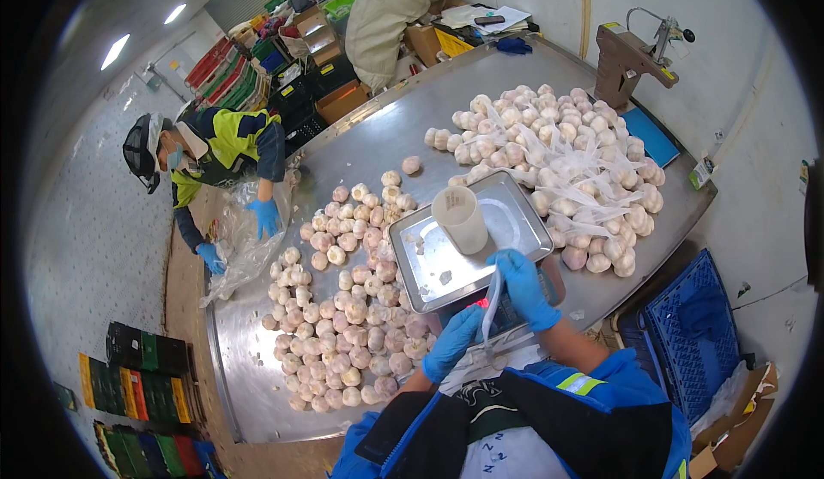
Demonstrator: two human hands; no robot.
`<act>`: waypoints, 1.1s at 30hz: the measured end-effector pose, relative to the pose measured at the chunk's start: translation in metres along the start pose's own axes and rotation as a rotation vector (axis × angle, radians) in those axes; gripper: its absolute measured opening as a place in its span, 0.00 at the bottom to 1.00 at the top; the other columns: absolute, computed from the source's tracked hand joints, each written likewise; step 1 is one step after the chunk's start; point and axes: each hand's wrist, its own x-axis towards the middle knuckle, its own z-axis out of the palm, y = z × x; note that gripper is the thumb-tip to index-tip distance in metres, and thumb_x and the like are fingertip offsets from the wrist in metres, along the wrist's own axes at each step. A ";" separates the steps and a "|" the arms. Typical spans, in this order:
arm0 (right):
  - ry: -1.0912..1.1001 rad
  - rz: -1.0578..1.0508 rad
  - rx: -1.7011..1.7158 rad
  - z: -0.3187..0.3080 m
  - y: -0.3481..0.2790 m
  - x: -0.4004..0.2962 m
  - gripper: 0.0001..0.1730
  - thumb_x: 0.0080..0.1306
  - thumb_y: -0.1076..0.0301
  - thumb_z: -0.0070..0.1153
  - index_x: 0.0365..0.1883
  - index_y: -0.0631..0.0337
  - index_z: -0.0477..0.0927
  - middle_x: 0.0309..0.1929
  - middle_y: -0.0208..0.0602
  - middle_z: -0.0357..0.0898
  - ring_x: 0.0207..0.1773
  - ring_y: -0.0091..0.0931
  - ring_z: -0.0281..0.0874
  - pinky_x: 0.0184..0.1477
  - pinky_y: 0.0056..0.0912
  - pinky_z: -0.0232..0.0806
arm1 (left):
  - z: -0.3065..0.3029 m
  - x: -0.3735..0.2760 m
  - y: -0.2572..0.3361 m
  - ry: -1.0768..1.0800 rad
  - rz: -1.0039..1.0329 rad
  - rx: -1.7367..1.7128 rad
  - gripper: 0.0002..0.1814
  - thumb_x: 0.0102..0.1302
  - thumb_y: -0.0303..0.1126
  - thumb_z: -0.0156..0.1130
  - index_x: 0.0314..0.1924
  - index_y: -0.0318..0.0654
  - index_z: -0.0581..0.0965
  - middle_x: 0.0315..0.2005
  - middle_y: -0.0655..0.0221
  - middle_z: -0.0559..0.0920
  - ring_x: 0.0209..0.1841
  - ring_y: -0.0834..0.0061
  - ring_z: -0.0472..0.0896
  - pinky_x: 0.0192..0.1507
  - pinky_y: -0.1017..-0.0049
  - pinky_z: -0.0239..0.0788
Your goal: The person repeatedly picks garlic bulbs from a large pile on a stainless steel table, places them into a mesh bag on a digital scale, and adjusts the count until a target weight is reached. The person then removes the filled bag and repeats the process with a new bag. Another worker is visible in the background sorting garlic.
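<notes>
Both my hands wear blue gloves and are close together at the near edge of the steel table (248, 376). Between them stretches a narrow white strip, seemingly mesh netting (492, 305). My right hand (524, 289) pinches its upper end, and my left hand (454, 344) grips it lower down. Just beyond them, a metal tray (418, 273) rests on a digital scale (505, 308) with a red display, partly hidden by my hands. On the tray a translucent plastic jug (473, 234) stands beside bits of garlic skin. Loose garlic bulbs (351, 311) spread to the left.
Netted garlic bulbs (566, 157) are heaped right of the tray. Behind them stands a brown bag-sealing device (621, 64) near a blue folder (650, 138). Across the table, a co-worker (225, 144) handles a clear plastic bag (248, 241). A blue crate (695, 337) sits at right.
</notes>
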 end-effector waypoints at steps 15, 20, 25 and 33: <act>-0.024 -0.250 -0.668 -0.015 0.041 0.159 0.14 0.64 0.64 0.48 0.38 0.63 0.82 0.30 0.47 0.81 0.35 0.40 0.79 0.41 0.39 0.69 | -0.083 0.159 0.040 0.467 0.376 0.166 0.04 0.65 0.29 0.55 0.32 0.38 0.73 0.18 0.75 0.73 0.20 0.85 0.70 0.23 0.81 0.64; -0.161 -0.294 -0.902 -0.034 -0.005 0.125 0.29 0.57 0.71 0.57 0.59 0.62 0.69 0.49 0.41 0.77 0.51 0.31 0.75 0.52 0.33 0.67 | -0.072 0.125 0.076 0.384 0.457 0.136 0.21 0.65 0.34 0.57 0.55 0.36 0.67 0.48 0.65 0.73 0.48 0.73 0.74 0.49 0.76 0.67; -0.258 -0.310 -0.437 0.025 -0.040 0.102 0.43 0.46 0.66 0.71 0.61 0.61 0.67 0.55 0.42 0.73 0.57 0.34 0.72 0.61 0.38 0.63 | -0.039 0.142 0.070 0.120 0.706 0.185 0.54 0.54 0.38 0.70 0.71 0.38 0.44 0.65 0.61 0.60 0.66 0.67 0.60 0.66 0.69 0.55; -0.218 -0.434 -1.016 -0.012 -0.003 0.102 0.40 0.46 0.63 0.70 0.57 0.64 0.70 0.50 0.48 0.76 0.51 0.39 0.76 0.53 0.36 0.69 | -0.121 0.147 0.046 -0.050 0.494 0.608 0.43 0.54 0.35 0.70 0.66 0.37 0.58 0.60 0.60 0.67 0.63 0.68 0.65 0.65 0.68 0.57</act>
